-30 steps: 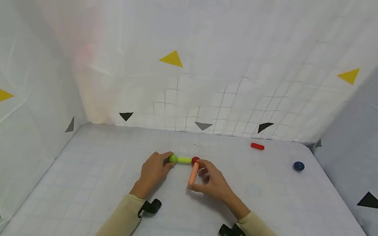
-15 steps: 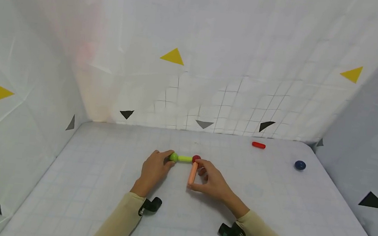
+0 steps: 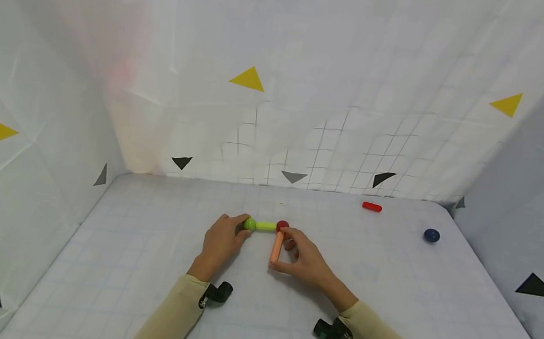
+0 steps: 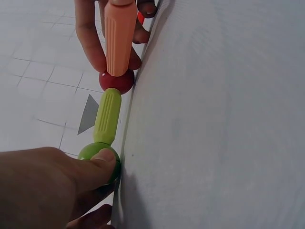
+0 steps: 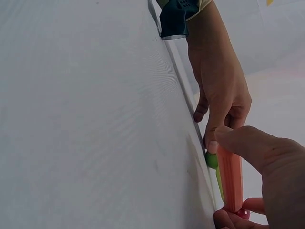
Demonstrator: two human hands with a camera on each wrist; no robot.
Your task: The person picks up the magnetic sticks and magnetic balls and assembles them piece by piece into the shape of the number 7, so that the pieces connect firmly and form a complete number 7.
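Note:
My left hand (image 3: 220, 243) pinches a green ball (image 3: 250, 224) between thumb and fingers. From that ball a yellow-green rod (image 3: 266, 226) runs right to a dark red ball (image 3: 282, 225). My right hand (image 3: 306, 259) holds an orange rod (image 3: 276, 246) lengthwise, thumb on its near end and fingers at the far end by the red ball. In the left wrist view the orange rod (image 4: 120, 40) meets the red ball (image 4: 116, 82); whether it is seated in it I cannot tell. The right wrist view shows my thumb over the near end of the orange rod (image 5: 230, 181).
A short red rod (image 3: 372, 206) lies at the back right of the white table (image 3: 136, 299). Farther right sits a dark blue ball (image 3: 431, 236). White sheet walls with yellow and black triangles stand at the back and both sides.
The orange rod's near end has shifted slightly left, so the rod lines up more with the red ball. Both hands keep their hold; the whole view has shifted a little.

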